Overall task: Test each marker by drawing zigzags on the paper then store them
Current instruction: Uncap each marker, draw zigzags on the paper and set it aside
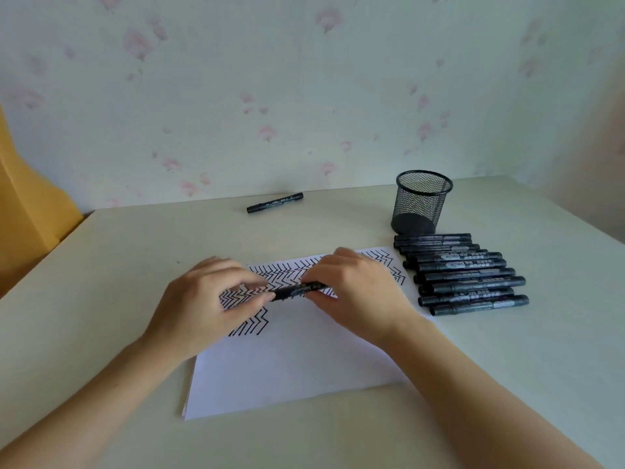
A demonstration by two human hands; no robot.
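A black marker (297, 291) is held level above the white paper (297, 363). My left hand (209, 299) pinches its left end and my right hand (355, 292) grips its right end. Whether the cap is on is hidden by my left fingers. The upper part of the sheet carries rows of black zigzags (280, 274). A row of several black markers (463, 275) lies right of the sheet. Behind that row stands a black mesh pen cup (421, 203).
One more black marker (274, 202) lies alone near the table's far edge by the flowered wall. A yellow object (30, 204) stands off the table's left side. The pale tabletop (507, 384) extends to the right and front of the paper.
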